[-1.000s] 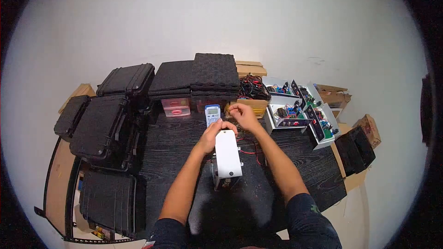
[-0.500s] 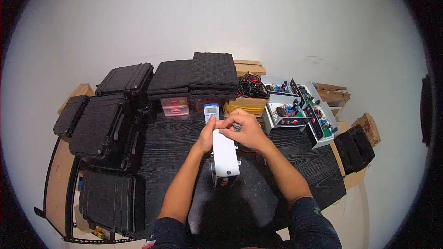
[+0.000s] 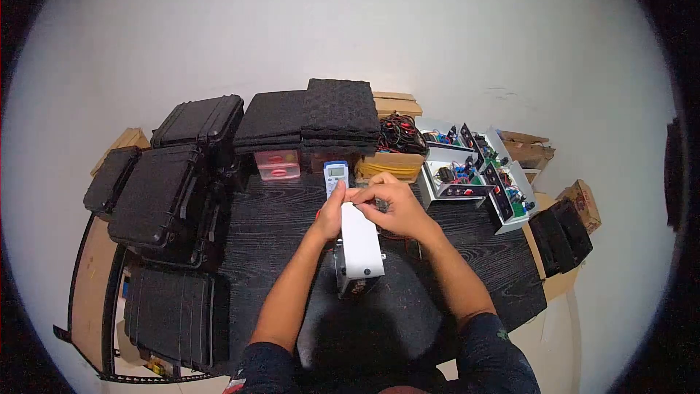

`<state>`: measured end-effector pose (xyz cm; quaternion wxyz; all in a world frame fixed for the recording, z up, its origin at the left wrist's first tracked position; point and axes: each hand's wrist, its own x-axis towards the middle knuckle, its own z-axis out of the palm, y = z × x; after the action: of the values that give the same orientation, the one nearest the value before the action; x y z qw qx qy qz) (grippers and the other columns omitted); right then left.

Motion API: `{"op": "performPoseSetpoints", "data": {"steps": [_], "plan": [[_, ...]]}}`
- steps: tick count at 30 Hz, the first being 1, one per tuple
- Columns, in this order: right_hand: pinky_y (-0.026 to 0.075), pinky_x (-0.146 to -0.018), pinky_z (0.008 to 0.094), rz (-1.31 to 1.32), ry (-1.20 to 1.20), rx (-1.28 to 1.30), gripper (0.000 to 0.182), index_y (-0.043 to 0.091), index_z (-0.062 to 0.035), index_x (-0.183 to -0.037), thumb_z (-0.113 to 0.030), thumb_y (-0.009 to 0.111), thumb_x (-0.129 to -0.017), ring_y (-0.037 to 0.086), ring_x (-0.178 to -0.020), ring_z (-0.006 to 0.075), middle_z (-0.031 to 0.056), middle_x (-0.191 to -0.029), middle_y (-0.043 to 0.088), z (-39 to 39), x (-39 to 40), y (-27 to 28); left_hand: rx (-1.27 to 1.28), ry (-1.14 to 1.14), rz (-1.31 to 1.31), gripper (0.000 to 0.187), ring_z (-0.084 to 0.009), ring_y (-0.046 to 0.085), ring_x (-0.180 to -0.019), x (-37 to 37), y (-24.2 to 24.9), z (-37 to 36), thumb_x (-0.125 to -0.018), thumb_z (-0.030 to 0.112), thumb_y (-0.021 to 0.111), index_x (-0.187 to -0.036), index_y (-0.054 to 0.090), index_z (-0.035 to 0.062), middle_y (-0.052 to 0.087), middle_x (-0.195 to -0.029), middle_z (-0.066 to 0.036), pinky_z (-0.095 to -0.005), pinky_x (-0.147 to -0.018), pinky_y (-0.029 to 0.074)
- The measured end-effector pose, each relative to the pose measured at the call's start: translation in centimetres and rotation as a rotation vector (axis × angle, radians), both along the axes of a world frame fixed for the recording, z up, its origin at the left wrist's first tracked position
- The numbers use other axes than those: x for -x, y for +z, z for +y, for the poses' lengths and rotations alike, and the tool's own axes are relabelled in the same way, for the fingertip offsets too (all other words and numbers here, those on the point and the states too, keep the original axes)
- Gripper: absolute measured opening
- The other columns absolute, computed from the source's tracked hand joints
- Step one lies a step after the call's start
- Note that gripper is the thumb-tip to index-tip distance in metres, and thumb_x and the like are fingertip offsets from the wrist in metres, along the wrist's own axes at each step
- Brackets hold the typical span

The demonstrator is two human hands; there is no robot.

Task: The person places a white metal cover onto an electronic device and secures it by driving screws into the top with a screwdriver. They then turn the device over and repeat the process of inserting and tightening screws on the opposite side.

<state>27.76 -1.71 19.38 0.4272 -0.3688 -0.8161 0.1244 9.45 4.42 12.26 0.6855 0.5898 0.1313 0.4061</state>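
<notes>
Both hands have closed in on the far end of the white cover since a second ago.

On the black table [image 3: 277, 226], white cover [image 3: 361, 242] sits atop its metal box, fastening seemingly unfinished; left hand [image 3: 329, 217] grips its far-left corner, right hand [image 3: 394, 209] pinches something tiny at that edge, multimeter [image 3: 335, 174] just beyond.

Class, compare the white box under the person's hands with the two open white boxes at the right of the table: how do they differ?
The white box under the hands has a plain white cover over its top; the two open white boxes show coloured wiring and parts inside. The covered box lies at the table's middle, touched by the left hand and right hand; the open ones sit untouched at the right. All have white housings and rest on the black table.
</notes>
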Motion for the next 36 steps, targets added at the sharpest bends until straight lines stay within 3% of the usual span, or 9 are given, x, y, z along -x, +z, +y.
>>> {"op": "performPoseSetpoints", "data": {"steps": [6, 10, 13, 17, 23, 27, 30, 33, 36], "plan": [[0.053, -0.088, 0.0406, -0.074, 0.012, -0.105, 0.015, 0.077, -0.0061, -0.099, -0.013, 0.079, -0.086, 0.065, -0.099, 0.0292, 0.0097, -0.097, 0.069, 0.1, 0.1, 0.5, 0.004, -0.131, -0.061, 0.078, -0.0162, 0.069, -0.092, 0.5, -1.1, 1.1, -0.110, 0.064, 0.023, -0.114, 0.069, 0.0008, 0.072, -0.101, -0.007, -0.0312, -0.084, 0.054], [0.052, -0.087, 0.0408, -0.087, -0.039, -0.106, 0.020, 0.075, -0.0045, -0.098, -0.016, 0.082, -0.084, 0.066, -0.098, 0.0302, 0.0097, -0.097, 0.069, -0.2, 0.0, 1.0, -0.235, 0.098, 0.061, 0.053, -0.0194, 0.068, -0.096, 0.1, -1.6, 1.5, -0.105, 0.039, 0.038, -0.110, 0.072, -0.0023, 0.073, -0.105, -0.010, -0.0334, -0.088, 0.052], [0.053, -0.081, 0.0394, -0.012, 0.008, -0.103, 0.024, 0.073, -0.0029, -0.100, -0.018, 0.083, -0.084, 0.067, -0.090, 0.0290, 0.0111, -0.096, 0.069, -0.1, -0.3, 1.1, -0.186, 0.050, 0.069, 0.044, -0.0198, 0.067, -0.096, 0.4, -1.1, 1.3, -0.098, 0.027, 0.042, -0.107, 0.073, -0.0038, 0.073, -0.105, -0.011, -0.0337, -0.089, 0.051], [0.053, -0.069, 0.0366, 0.082, -0.259, 0.012, 0.025, 0.071, 0.0011, -0.099, -0.020, 0.080, -0.089, 0.067, -0.076, 0.0259, 0.0138, -0.090, 0.068, 0.8, -3.7, -0.8, -0.192, 0.044, 0.103, 0.042, -0.0173, 0.067, -0.091, 0.2, 0.4, 0.4, -0.095, 0.024, 0.042, -0.105, 0.072, -0.0036, 0.073, -0.101, -0.010, -0.0319, -0.083, 0.052], [0.059, -0.082, 0.0499, -0.562, -0.774, 0.441, 0.046, 0.070, 0.0031, -0.105, -0.038, 0.082, -0.087, 0.073, -0.095, 0.0435, 0.0279, -0.103, 0.074, 1.1, -10.1, -7.5, -0.156, -0.009, 0.151, 0.042, -0.0159, 0.066, -0.086, 0.2, 1.1, 0.1, -0.093, 0.024, 0.042, -0.103, 0.072, -0.0030, 0.073, -0.096, -0.009, -0.0311, -0.079, 0.052], [0.058, -0.096, 0.0518, -0.488, -0.870, 0.589, 0.049, 0.071, 0.0049, -0.109, -0.037, 0.082, -0.086, 0.071, -0.108, 0.0456, 0.0307, -0.107, 0.073, 1.0, -9.8, -10.6, -0.183, 0.012, 0.073, 0.043, -0.0172, 0.066, -0.087, -0.1, 0.8, 0.2, -0.092, 0.025, 0.041, -0.103, 0.072, -0.0030, 0.073, -0.097, -0.010, -0.0322, -0.081, 0.052], [0.057, -0.095, 0.0530, -0.429, -0.857, 0.570, 0.043, 0.072, 0.0046, -0.105, -0.032, 0.081, -0.085, 0.071, -0.105, 0.0468, 0.0297, -0.103, 0.074, 2.5, -11.0, -14.0, -0.166, -0.010, 0.090, 0.044, -0.0182, 0.066, -0.090, 0.0, 0.6, 0.4, -0.090, 0.024, 0.041, -0.103, 0.072, -0.0036, 0.073, -0.099, -0.011, -0.0326, -0.083, 0.052], [0.060, -0.085, 0.0493, -0.451, -0.800, 0.472, 0.036, 0.072, 0.0047, -0.101, -0.027, 0.077, -0.085, 0.075, -0.090, 0.0424, 0.0260, -0.092, 0.075, 2.7, -12.0, -14.4, -0.153, -0.011, 0.127, 0.043, -0.0180, 0.065, -0.092, 0.2, 1.0, 0.1, -0.088, 0.022, 0.041, -0.104, 0.071, -0.0043, 0.072, -0.100, -0.011, -0.0325, -0.083, 0.052], [0.059, -0.069, 0.0417, -0.252, -0.652, 0.525, 0.028, 0.070, 0.0033, -0.096, -0.022, 0.073, -0.085, 0.075, -0.073, 0.0291, 0.0174, -0.077, 0.073, 2.3, -12.7, -11.7, -0.128, -0.021, 0.103, 0.043, -0.0172, 0.065, -0.090, 0.1, 0.4, 0.4, -0.088, 0.022, 0.041, -0.104, 0.071, -0.0044, 0.072, -0.099, -0.010, -0.0320, -0.082, 0.051]]}}
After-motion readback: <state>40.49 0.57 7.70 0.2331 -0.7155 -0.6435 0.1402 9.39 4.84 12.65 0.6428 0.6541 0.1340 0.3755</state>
